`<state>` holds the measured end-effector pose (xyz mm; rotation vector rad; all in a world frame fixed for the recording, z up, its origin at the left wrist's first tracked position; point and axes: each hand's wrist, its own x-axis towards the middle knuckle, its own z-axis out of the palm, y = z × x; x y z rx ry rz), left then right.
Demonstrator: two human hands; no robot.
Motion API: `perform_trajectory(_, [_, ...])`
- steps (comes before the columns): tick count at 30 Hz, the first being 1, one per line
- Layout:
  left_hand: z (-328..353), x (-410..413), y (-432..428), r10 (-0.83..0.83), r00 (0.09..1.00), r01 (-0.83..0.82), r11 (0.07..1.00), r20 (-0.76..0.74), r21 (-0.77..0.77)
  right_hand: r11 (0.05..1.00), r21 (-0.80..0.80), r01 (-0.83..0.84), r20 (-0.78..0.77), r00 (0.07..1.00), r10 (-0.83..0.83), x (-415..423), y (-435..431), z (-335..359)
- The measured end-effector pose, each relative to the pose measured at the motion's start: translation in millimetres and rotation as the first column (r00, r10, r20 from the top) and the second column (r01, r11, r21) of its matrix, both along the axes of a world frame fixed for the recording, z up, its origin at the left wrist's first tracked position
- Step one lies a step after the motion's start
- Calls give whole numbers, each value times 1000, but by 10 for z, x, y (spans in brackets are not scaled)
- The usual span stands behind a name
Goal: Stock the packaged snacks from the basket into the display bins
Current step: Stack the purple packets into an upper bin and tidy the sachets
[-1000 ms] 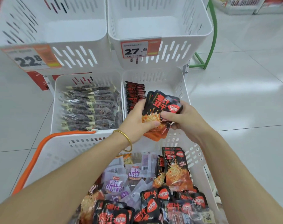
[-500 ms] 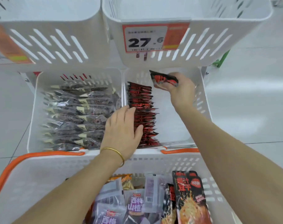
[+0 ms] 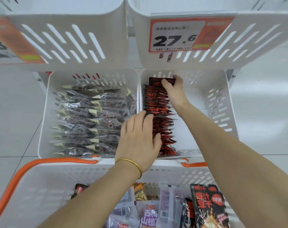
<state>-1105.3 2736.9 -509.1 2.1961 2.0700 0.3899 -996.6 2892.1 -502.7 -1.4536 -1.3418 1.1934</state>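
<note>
In the head view, the right hand (image 3: 174, 91) is gripping one red packet (image 3: 156, 81) with curled fingers at the 12 o'clock end of the row of red packets (image 3: 161, 111), inside the lower right bin (image 3: 222, 102). The left hand (image 3: 138, 137) is lying with straight fingers on the 6 o'clock part of this row, holding nothing. The basket (image 3: 57, 176) is sitting at 6 o'clock with more snacks (image 3: 207, 204). The lower left bin (image 3: 44, 122), at 9 o'clock, is holding dark packets (image 3: 90, 119).

Pale tiled floor (image 3: 263, 112), white bin rack (image 3: 222, 89), orange-handled basket (image 3: 57, 178) perhaps on it
</note>
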Motion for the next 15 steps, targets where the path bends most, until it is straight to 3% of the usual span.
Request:
perform_trajectory(3, [-1,-1,-3,-4,1000,4,1000,-1,-5,997,19,-75,-4,997,75,-43,-11,-13])
perform_trajectory(7, [-1,-2,-9,-3,1000,3,1000,2,-1,998,7,-58,2,998,58,-16,-18,-98])
perform_trajectory(12, [-17,-2,5,-2,1000,2,1000,14,7,984,-131,-121,-120,987,106,36,-23,-87])
perform_trajectory(15, [-26,-4,2,1,1000,-1,1000,12,16,970,-146,-192,-97,979,179,69,-25,-69])
